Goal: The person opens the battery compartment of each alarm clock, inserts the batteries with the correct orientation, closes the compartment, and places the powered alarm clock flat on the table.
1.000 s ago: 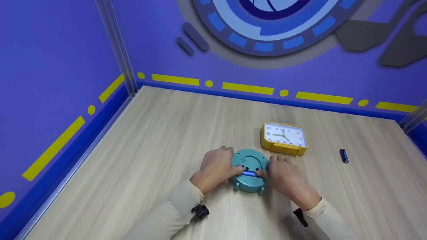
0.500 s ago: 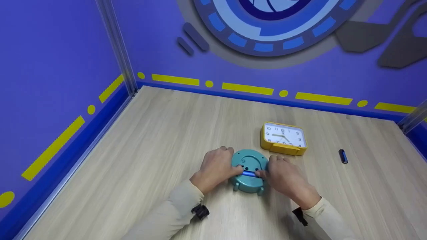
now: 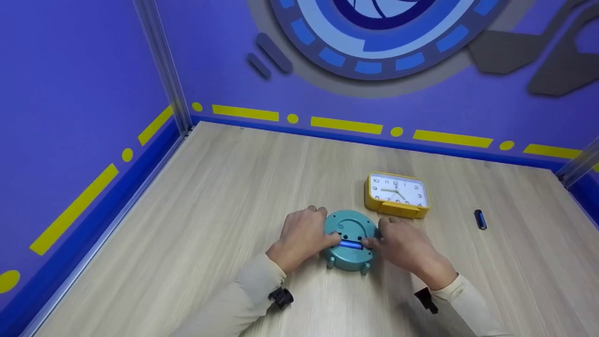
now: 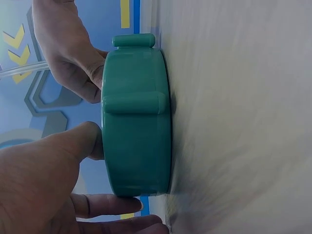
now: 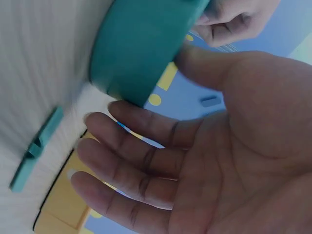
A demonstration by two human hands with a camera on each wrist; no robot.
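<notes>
A round teal alarm clock (image 3: 348, 222) lies face down on the table, two short feet toward me. Across its back a blue battery (image 3: 351, 245) sits in the slot. My left hand (image 3: 302, 234) holds the clock's left side, its thumb over the battery's left end. On the other side my right hand (image 3: 405, 243) has its thumb at the back near the slot's right end. The right wrist view shows that thumb (image 5: 204, 66) on the clock's edge and the index fingertip against its side, the other fingers extended. A teal battery cover (image 5: 36, 151) lies on the table there, hidden in the head view.
A yellow rectangular clock (image 3: 398, 192) lies face up just behind my right hand. Farther right on the wooden table (image 3: 234, 187) is a loose dark blue battery (image 3: 480, 219). Blue panels (image 3: 84, 93) wall in the back and left.
My right thumb has slid slightly right, off the battery's right end, and the right wrist has shifted a little right. The left hand and the teal clock keep their place.
</notes>
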